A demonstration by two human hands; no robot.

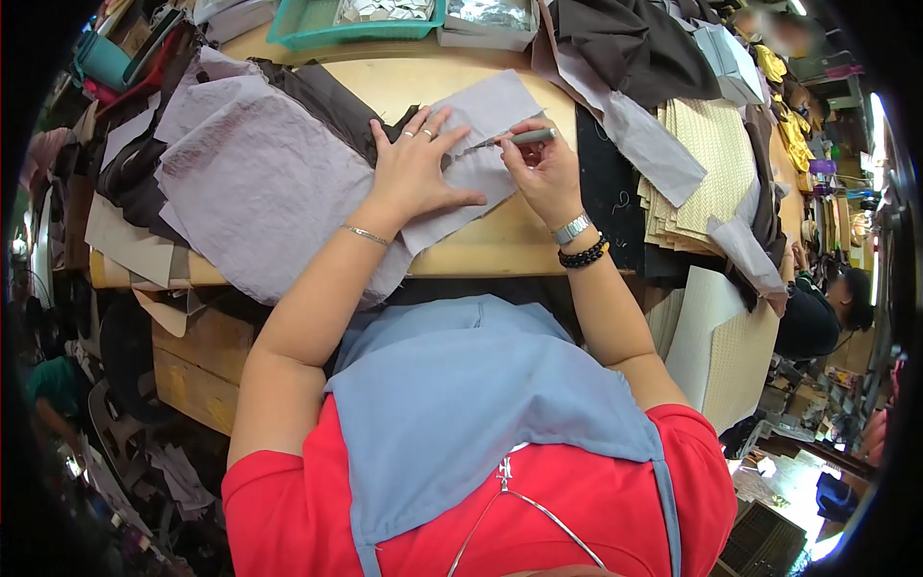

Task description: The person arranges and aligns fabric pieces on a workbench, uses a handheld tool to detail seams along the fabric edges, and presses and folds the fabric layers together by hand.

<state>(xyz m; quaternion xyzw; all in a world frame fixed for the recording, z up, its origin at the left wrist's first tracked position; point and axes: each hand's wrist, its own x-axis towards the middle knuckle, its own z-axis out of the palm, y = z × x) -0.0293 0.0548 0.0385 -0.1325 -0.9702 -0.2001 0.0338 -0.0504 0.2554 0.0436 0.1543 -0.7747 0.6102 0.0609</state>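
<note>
My left hand [415, 173] lies with its fingers spread on a light grey-lilac piece of cloth [492, 101], pressing it to the table. In my right hand [546, 183] is a slim pen-like tool [531, 137] with a grey handle. Its thin, pointed tip reaches left onto the cloth, close to my left fingers; whether it is an inking pen or a blade I cannot tell. A larger sheet of grey-lilac fabric [255, 173] spreads to the left, beside and partly under my left wrist. Dark brown cloth [336, 101] shows behind my left hand.
At the back of the wooden table [466, 258] stand a green tray [288, 37] of small pale pieces and a white box [486, 37]. Patterned cream sheets [711, 154] are stacked at right, with dark fabric [635, 48] behind. A co-worker [817, 313] is at far right.
</note>
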